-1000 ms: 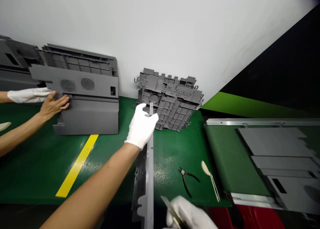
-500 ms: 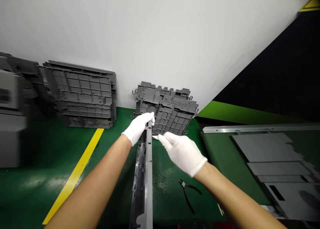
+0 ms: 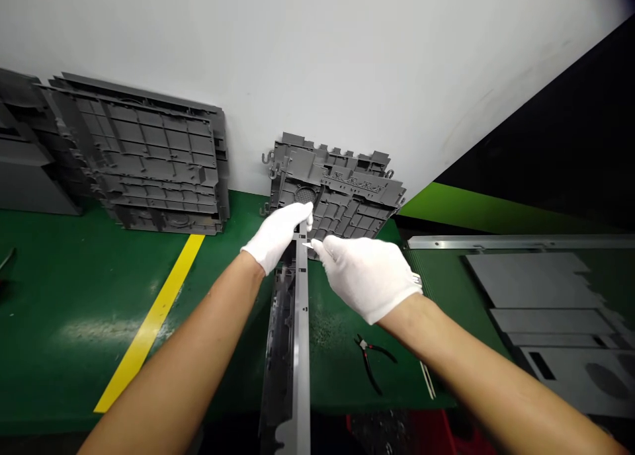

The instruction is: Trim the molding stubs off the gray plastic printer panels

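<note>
- Head view: your left hand [image 3: 285, 233], white-gloved, is curled around the far end of the long gray plastic panel [image 3: 301, 349], which stands on edge, above or on the green counter [image 3: 59, 270], and runs out of frame toward you.
- Your right hand [image 3: 367, 273], also gloved, is closed on a small knife [image 3: 307, 245]; its blade tip is at the panel's edge, though you can't tell from here whether it touches.
- Your left fingers sit just beyond that tip, so a slip along the edge could cut through the glove.
- Pressing too hard or tilting the blade could gouge the panel's face or nick its slots.
- The near end's support is out of sight; if nothing holds it, your push could twist the panel and throw the blade off line.
- Swinging the far end could knock the ribbed panels [image 3: 347, 204] leaning just behind it.
- Lowering the panel carelessly to the right could scrape it on the side cutters [image 3: 370, 359] lying there.
</note>
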`<state>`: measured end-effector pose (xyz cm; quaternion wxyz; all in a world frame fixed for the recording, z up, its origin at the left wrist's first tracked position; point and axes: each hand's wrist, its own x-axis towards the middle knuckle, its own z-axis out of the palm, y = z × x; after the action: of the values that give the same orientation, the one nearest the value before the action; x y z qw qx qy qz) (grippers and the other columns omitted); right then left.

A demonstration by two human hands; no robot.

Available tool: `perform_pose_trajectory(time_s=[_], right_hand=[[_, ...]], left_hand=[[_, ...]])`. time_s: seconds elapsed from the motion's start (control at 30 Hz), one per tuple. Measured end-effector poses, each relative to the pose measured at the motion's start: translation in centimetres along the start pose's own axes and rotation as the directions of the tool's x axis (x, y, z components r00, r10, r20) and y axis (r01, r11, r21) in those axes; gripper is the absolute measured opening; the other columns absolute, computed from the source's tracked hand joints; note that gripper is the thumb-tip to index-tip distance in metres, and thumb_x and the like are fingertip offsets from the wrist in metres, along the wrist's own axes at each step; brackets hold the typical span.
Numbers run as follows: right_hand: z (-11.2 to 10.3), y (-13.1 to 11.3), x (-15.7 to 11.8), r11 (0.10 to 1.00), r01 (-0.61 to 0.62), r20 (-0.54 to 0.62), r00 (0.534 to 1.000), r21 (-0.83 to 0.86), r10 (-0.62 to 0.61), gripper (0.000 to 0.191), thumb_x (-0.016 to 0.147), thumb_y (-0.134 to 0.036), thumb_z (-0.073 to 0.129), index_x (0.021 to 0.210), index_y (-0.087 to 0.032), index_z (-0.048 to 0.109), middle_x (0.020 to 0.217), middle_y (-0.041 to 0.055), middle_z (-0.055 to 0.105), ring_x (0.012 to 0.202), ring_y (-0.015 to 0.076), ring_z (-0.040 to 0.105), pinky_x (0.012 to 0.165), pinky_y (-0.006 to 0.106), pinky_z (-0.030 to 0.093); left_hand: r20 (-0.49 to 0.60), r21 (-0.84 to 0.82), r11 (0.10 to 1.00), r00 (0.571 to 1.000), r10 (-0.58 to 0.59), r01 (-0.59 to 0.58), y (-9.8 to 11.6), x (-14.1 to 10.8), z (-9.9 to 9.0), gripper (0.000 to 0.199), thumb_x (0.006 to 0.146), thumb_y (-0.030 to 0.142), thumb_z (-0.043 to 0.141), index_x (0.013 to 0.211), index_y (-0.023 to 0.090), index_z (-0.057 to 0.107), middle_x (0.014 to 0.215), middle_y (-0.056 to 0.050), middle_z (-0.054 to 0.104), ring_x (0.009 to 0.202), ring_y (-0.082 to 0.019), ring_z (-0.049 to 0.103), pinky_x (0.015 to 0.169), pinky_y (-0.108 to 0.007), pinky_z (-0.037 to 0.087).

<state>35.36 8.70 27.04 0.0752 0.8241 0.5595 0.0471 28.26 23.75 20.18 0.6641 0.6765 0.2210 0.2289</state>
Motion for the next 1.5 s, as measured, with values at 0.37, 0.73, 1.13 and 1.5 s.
perform_pose_trajectory(time_s=[0.37,0.73,1.13,1.5], right_hand=[[0.5,-0.1,-0.6,0.996,-0.004,-0.083,0.997,-0.091,-0.003,0.053,0.106,-0.044,0.022,0.079,-0.02,0.06,0.058,0.0028,0.061,0.052,0.0177,0.061,0.052,0.027,0.025],[0.3,0.0,-0.5,0.994,-0.008,-0.039,0.999,-0.108,0.004,0.054,0.106,-0.045,0.021,0.08,-0.02,0.062,0.058,0.0037,0.062,0.051,0.0171,0.059,0.052,0.027,0.024],[-0.2,-0.4,-1.2,0.994,-0.026,0.039,0.999,-0.111,0.03,0.051,0.105,-0.046,0.024,0.086,-0.02,0.064,0.06,0.0048,0.064,0.053,0.0182,0.062,0.054,0.028,0.032],[-0.1,-0.2,-1.3,0.995,-0.017,0.036,0.999,-0.101,0.021,0.055,0.105,-0.048,0.021,0.083,-0.02,0.063,0.055,0.0033,0.061,0.05,0.0173,0.059,0.053,0.026,0.029]], left_hand=[[-0.001,-0.01,1.0,1.0,-0.006,0.006,0.1,0.0,0.4,0.039,0.095,0.047,0.046,0.069,0.02,0.058,0.08,-0.001,0.061,0.081,-0.018,0.053,0.085,-0.032,0.041],[-0.01,-0.044,0.999,1.0,-0.01,0.01,-0.2,0.1,0.7,0.038,0.095,0.045,0.049,0.068,0.019,0.058,0.08,-0.001,0.059,0.079,-0.017,0.051,0.077,-0.03,0.039],[-0.018,-0.04,0.999,1.0,-0.011,0.01,-0.1,0.1,0.7,0.037,0.095,0.044,0.05,0.069,0.019,0.059,0.08,-0.002,0.06,0.078,-0.017,0.052,0.077,-0.031,0.04],[-0.005,0.016,1.0,1.0,-0.013,0.013,0.0,0.2,0.7,0.037,0.095,0.045,0.048,0.069,0.02,0.057,0.082,-0.001,0.061,0.082,-0.018,0.053,0.082,-0.031,0.04]])
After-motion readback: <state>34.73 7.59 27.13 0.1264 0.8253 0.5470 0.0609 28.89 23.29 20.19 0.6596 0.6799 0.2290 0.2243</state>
